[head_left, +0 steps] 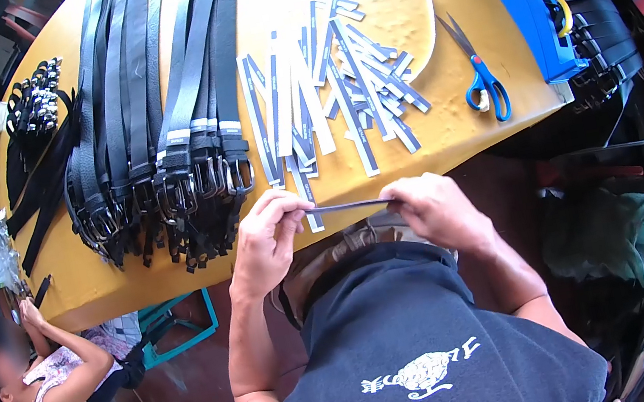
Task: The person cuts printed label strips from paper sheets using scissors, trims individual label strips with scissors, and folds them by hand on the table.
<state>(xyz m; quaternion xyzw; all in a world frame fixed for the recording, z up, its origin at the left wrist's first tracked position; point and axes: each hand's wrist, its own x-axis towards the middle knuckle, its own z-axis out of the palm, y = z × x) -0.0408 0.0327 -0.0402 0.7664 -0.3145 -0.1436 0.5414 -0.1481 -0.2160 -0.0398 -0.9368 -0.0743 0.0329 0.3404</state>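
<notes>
A thin dark strip (350, 205) is stretched level between my two hands at the table's front edge. My left hand (278, 221) pinches its left end, and my right hand (419, 203) pinches the right end. Just beyond my hands lies a loose pile of dark and white paper strips (356, 79) on the yellow table (448, 131). Left of the pile, black belts (152, 119) lie in a thick row, their metal buckles toward me. Scissors (482, 82) with blue handles rest to the right of the pile.
A blue tape dispenser (541, 29) stands at the table's right edge, with more black belts (592, 24) beyond. Small black straps (33, 101) lie at the far left. Another person (69, 379) sits at the lower left, beside a teal stool (180, 325).
</notes>
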